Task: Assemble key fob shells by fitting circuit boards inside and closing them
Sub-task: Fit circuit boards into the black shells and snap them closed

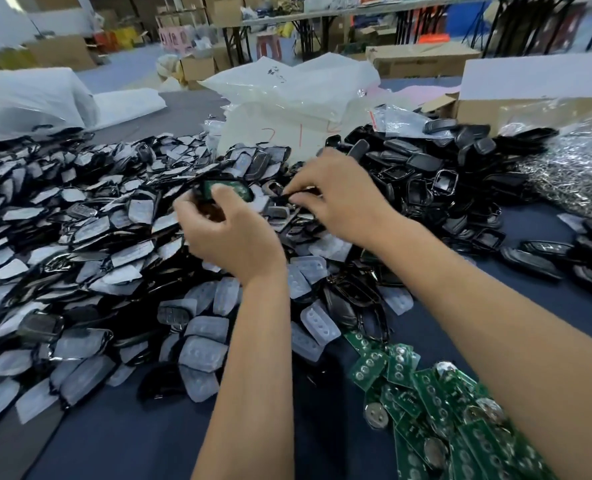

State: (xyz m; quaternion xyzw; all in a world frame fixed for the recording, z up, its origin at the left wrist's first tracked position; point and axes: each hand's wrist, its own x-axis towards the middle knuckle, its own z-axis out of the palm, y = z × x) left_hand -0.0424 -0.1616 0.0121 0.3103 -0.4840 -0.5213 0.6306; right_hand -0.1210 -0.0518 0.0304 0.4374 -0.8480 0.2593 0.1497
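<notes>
Left hand [228,230] held a black shell half [218,192] with a green circuit board [234,188] seated in it, board face up. Fingers curled round the shell's edges, thumb tip on the board; I judged this kept the board pressed into its recess while the cover was fetched.

Right hand [336,199] was just beside it, over the heap, thumb and forefinger pinched on a thin dark piece [299,195], probably the mating cover; motion blur kept me from confirming.

Stock lay sorted by type within reach, presumably so that each hand could pick without searching: film-covered shell fronts [80,230] at left, black back shells [426,168] at right, translucent button pads [204,344] near centre, loose circuit boards [443,403] under the right forearm.

Closing not yet done.
</notes>
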